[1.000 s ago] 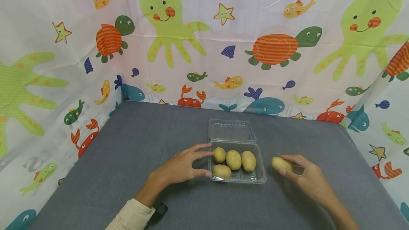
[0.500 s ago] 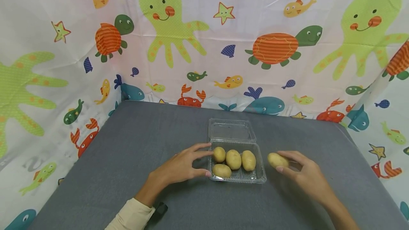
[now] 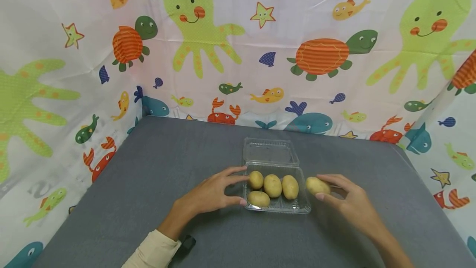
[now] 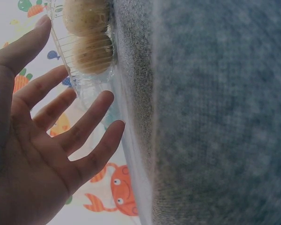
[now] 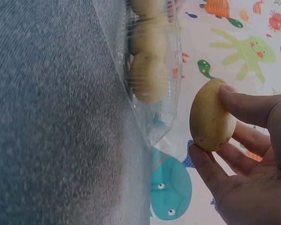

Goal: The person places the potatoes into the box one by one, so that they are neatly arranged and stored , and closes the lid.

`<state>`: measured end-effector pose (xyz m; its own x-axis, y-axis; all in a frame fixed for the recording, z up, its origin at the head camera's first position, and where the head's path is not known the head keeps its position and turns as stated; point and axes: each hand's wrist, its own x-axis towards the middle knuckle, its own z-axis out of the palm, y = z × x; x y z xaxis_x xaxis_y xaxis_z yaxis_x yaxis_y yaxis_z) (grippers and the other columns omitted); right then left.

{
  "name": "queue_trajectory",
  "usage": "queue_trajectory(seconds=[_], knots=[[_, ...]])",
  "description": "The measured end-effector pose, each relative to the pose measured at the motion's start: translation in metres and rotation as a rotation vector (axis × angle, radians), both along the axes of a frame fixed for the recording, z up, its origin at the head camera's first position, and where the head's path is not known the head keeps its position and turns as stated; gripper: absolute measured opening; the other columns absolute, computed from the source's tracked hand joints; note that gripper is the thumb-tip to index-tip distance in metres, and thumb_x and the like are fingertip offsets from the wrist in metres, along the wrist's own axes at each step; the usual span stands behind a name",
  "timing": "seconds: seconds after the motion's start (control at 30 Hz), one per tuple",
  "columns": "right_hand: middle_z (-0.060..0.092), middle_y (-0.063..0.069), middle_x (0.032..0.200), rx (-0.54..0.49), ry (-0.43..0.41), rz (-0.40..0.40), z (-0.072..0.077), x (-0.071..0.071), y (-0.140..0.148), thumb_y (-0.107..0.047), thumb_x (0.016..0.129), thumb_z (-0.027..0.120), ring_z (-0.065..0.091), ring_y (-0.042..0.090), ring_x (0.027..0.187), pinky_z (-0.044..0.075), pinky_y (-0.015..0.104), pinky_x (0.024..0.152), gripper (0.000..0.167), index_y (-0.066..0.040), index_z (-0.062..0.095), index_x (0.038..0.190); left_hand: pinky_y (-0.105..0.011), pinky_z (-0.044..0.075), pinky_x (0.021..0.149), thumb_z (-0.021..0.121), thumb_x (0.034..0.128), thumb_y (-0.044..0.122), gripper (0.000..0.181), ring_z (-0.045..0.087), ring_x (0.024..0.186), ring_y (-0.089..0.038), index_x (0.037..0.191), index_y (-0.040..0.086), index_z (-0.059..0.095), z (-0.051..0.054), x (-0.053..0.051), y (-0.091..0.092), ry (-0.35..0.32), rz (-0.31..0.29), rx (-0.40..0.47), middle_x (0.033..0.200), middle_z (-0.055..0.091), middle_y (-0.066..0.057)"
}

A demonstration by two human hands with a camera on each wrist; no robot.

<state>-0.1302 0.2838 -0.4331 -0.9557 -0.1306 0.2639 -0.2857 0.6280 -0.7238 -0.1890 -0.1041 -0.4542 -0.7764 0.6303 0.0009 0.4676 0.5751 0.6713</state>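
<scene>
A clear plastic clamshell box (image 3: 303,209) lies on the table with its lid folded back, holding several potatoes (image 3: 272,185). My right hand (image 3: 351,202) pinches one more potato (image 5: 210,115) between thumb and fingertips, just off the box's right side and above the table. At the box's left side my left hand (image 3: 212,191) has its fingers spread, thumb and fingertips at the rim. In the left wrist view, the thumb of the left hand (image 4: 42,140) meets the rim, and its other fingers are apart and hold nothing.
The box's lid (image 3: 270,152) lies flat behind it, toward the back. A grey cloth-covered table (image 3: 178,148) extends around the box. A curtain printed with sea animals (image 3: 238,40) stands along the back and both sides.
My right hand has moved left with the potato, from well right of the box to close by its right edge. The left hand and the box have stayed in place.
</scene>
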Motion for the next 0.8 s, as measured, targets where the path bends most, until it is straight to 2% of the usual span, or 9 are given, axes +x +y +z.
queue_trajectory(seconds=[0.27, 0.37, 0.57, 0.8], knots=[[0.071, 0.007, 0.126, -0.041, 0.025, 0.046, -0.002, -0.001, -0.006, -0.010, 0.090, 0.086, 0.061, -0.007, 0.114, 0.049, 0.008, 0.096, 0.045, -0.005, 0.071, 0.132, -0.061, 0.042, 0.116, 0.077, 0.0936, 0.057, 0.070, 0.038, 0.155, -0.023, 0.155, 0.030, 0.057, 0.000, -0.001, 0.000, 0.007, -0.002, 0.000, 0.171, 0.033, 0.014], [0.071, 0.006, 0.126, -0.049, 0.033, 0.061, -0.003, -0.001, -0.007, -0.009, 0.090, 0.086, 0.061, -0.007, 0.114, 0.049, 0.009, 0.097, 0.045, -0.007, 0.072, 0.132, -0.061, 0.042, 0.117, 0.077, 0.0935, 0.057, 0.070, 0.038, 0.155, -0.022, 0.155, 0.030, 0.057, 0.001, 0.000, 0.000, 0.001, 0.001, 0.002, 0.170, 0.034, 0.014], [0.070, 0.005, 0.128, -0.040, 0.003, 0.071, -0.001, 0.000, -0.012, -0.014, 0.092, 0.085, 0.061, -0.006, 0.115, 0.049, 0.010, 0.098, 0.045, -0.011, 0.071, 0.134, -0.062, 0.041, 0.117, 0.077, 0.0935, 0.057, 0.070, 0.038, 0.155, -0.023, 0.155, 0.031, 0.057, 0.002, 0.001, 0.000, -0.003, 0.004, -0.002, 0.171, 0.033, 0.014], [0.069, 0.004, 0.128, -0.011, -0.023, 0.073, 0.001, 0.000, -0.020, -0.019, 0.093, 0.084, 0.060, -0.005, 0.116, 0.050, 0.012, 0.098, 0.044, -0.011, 0.071, 0.134, -0.063, 0.041, 0.117, 0.076, 0.0935, 0.058, 0.070, 0.038, 0.155, -0.025, 0.155, 0.031, 0.057, 0.002, 0.001, 0.001, -0.003, 0.011, -0.006, 0.171, 0.033, 0.015]])
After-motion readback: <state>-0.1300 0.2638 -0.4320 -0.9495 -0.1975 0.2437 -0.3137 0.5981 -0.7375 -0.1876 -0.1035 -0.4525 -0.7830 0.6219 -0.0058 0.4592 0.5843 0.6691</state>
